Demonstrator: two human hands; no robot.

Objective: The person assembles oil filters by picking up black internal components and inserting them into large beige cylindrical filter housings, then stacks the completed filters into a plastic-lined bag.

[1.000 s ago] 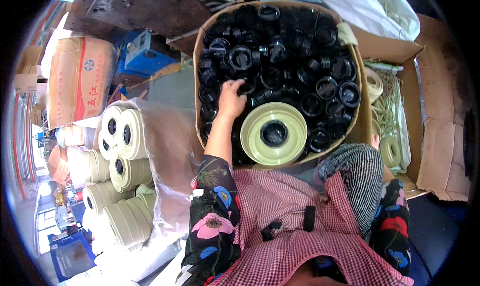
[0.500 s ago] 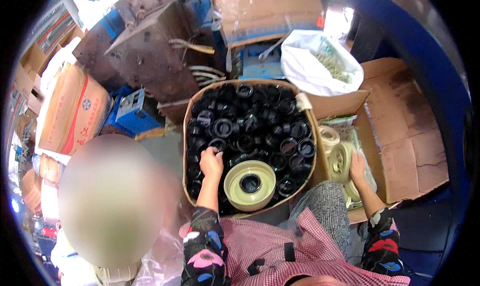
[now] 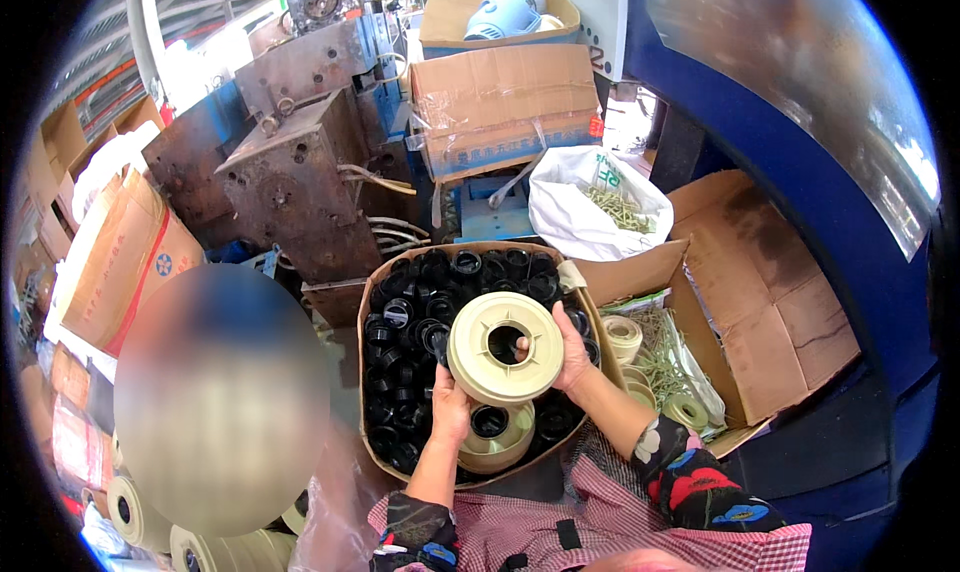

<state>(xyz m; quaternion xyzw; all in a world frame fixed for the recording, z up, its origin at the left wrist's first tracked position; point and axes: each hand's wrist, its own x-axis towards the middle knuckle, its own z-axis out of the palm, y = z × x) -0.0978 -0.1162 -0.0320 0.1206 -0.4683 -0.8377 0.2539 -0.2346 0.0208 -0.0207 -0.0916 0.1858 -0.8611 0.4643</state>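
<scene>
A round cardboard box (image 3: 368, 317) is packed with several black plastic caps (image 3: 400, 357). Above it I hold a cream plastic disc (image 3: 490, 364) with a centre hole, tilted toward me. My right hand (image 3: 572, 357) grips its right rim, with fingertips in the hole. My left hand (image 3: 450, 412) holds its lower left edge. Right beneath the disc, a second cream disc (image 3: 500, 450) with a black cap in its middle lies in the box.
An open carton (image 3: 770, 312) at the right holds cream spools (image 3: 625, 337) and pale strands. A white bag (image 3: 585, 217) of pale pieces, taped boxes (image 3: 505, 107), rusty metal blocks (image 3: 290, 182) and a blue machine (image 3: 800, 182) ring the box. Cream rolls (image 3: 215, 550) lie lower left beside a blurred person.
My left hand left the black caps, my right hand came in from the right carton, and both now hold a cream disc raised over the box. The view tilted upward.
</scene>
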